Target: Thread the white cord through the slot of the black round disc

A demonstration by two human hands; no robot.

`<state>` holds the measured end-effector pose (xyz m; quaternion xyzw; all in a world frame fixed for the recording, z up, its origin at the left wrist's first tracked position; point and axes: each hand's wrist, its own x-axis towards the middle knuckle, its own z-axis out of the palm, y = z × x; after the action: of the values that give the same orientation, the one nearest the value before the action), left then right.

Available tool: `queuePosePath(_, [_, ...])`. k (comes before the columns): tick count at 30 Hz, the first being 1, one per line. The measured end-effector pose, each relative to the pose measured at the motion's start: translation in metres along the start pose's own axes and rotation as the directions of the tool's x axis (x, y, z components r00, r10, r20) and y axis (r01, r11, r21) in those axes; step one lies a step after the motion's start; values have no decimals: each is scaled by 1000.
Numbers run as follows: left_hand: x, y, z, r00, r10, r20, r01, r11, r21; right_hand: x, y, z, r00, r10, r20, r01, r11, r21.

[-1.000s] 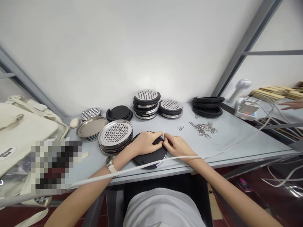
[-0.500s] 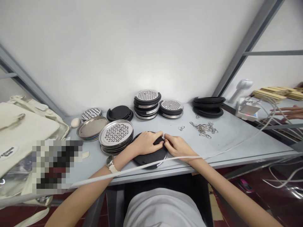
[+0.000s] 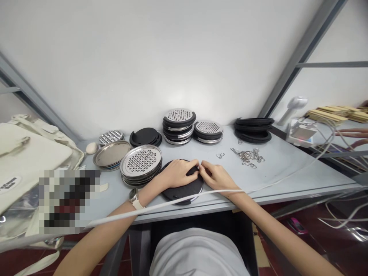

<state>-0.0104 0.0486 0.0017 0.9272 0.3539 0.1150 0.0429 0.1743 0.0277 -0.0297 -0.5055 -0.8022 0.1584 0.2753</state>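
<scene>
A round black disc (image 3: pixel 184 189) with a thin shiny rim lies flat near the table's front edge. My left hand (image 3: pixel 182 173) presses over its top, with thumb and fingers closed at its right upper edge. Right beside it, my right hand (image 3: pixel 213 175) is pinched at that same edge, its fingertips almost touching the left ones. They close on a small silvery metal piece, mostly hidden by the fingers. Left of the disc stands a stack of round metal graters (image 3: pixel 140 163). Small wire clips (image 3: pixel 248 156) lie in a heap to the right.
Black-rimmed graters (image 3: pixel 178 124) are stacked by the wall, with black rings (image 3: pixel 253 130) farther right. Metal discs (image 3: pixel 112 153) and a cream bag (image 3: pixel 34 153) are at left. A white cable (image 3: pixel 172 201) crosses before my forearms. Another person's hand (image 3: pixel 355 136) shows far right.
My hands stay at the disc's edge; the right fingers have shifted slightly and the silvery piece shows less. The other person's hand at far right has moved a little.
</scene>
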Motion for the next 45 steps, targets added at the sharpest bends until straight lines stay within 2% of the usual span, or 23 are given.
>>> queuePosePath(8, [0,2,-1,999,-44,-3,44,999,-1,1,2,2,1000,-9,25,10,999,-46])
queuePosePath(16, [0,2,-2,999,-33,9,33,999,6,2,2,2,999,-7,39,9,999,-49])
queuePosePath(23, [0,0,1,1000,-19,18,20,1000,-10,1,1,2,1000,13,14,-14,999,36])
queuePosePath(37, [0,0,1,999,-50,15,50,999,10,2,3,3,999,2,37,-1,999,-32])
queuePosePath(45, [0,1,0,999,-45,15,45,999,9,1,1,2,1000,2,25,-3,1000,12])
